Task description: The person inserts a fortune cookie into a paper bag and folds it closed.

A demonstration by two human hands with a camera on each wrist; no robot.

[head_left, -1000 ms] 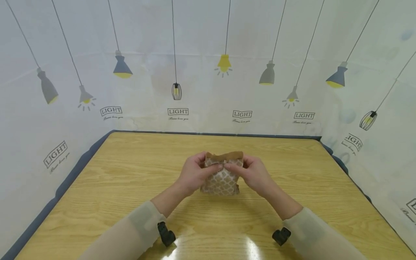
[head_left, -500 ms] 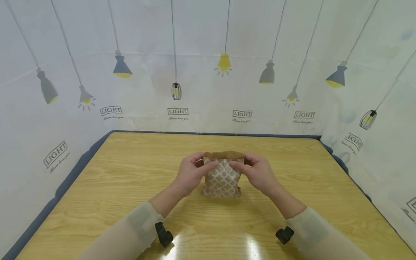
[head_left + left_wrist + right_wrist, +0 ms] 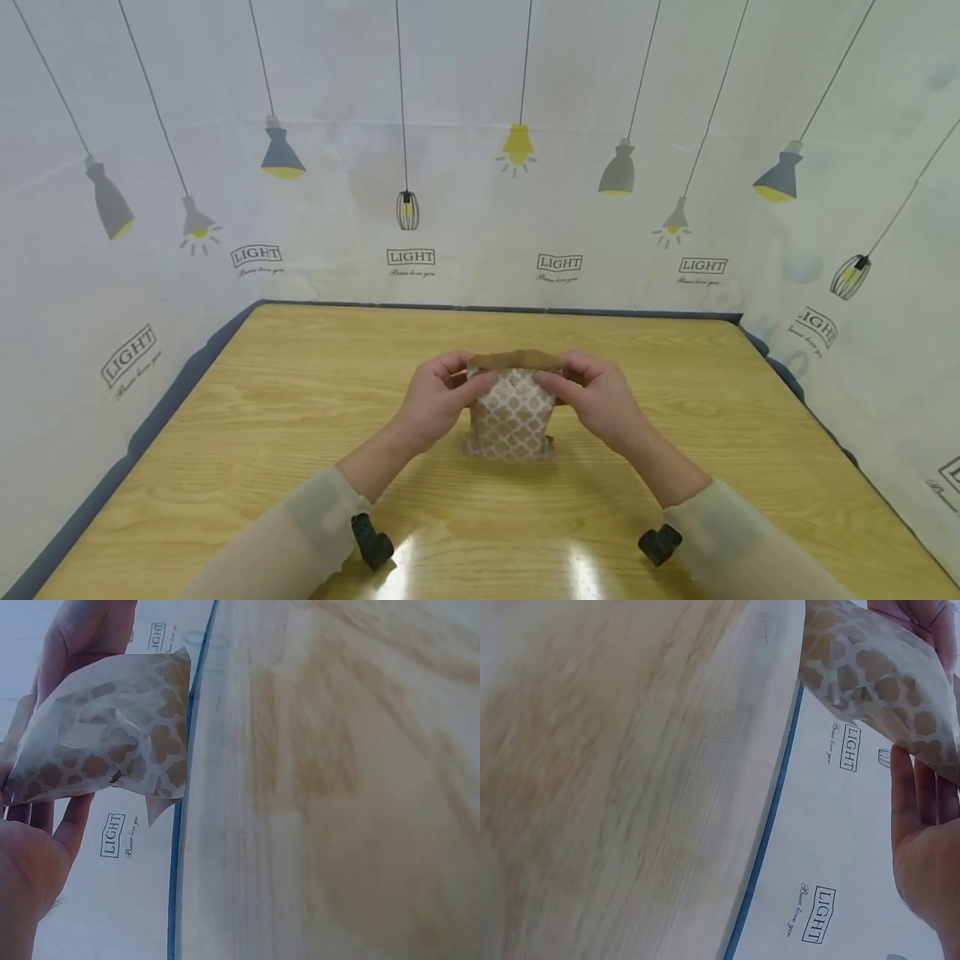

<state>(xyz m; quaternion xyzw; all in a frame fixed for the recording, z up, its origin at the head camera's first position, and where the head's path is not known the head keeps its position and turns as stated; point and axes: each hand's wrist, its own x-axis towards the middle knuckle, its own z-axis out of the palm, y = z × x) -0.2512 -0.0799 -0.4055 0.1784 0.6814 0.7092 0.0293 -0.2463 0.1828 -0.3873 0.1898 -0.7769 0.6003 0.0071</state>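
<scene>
A small brown paper bag (image 3: 513,417) with a white lattice pattern is held up between both hands in the middle of the head view. Its top edge is folded over toward me as a plain brown strip (image 3: 517,359). My left hand (image 3: 442,396) pinches the upper left corner, thumb on the front and fingers behind. At the upper right corner my right hand (image 3: 596,396) grips in the same way. Both wrist views show the bag's patterned side (image 3: 112,735), puffed out, with fingers behind it near the top. The bag's inside is hidden.
A light wooden table (image 3: 262,467) lies beneath the hands. Behind and on both sides hangs a white wall cloth (image 3: 330,192) printed with lamps, with a dark blue strip (image 3: 637,314) along the table's edge. A black wrist camera (image 3: 372,542) sits on the left sleeve.
My thumbs have moved apart from the middle of the bag's top toward its corners. The brown top strip now lies flatter and straighter, and the bag's front shows more fully.
</scene>
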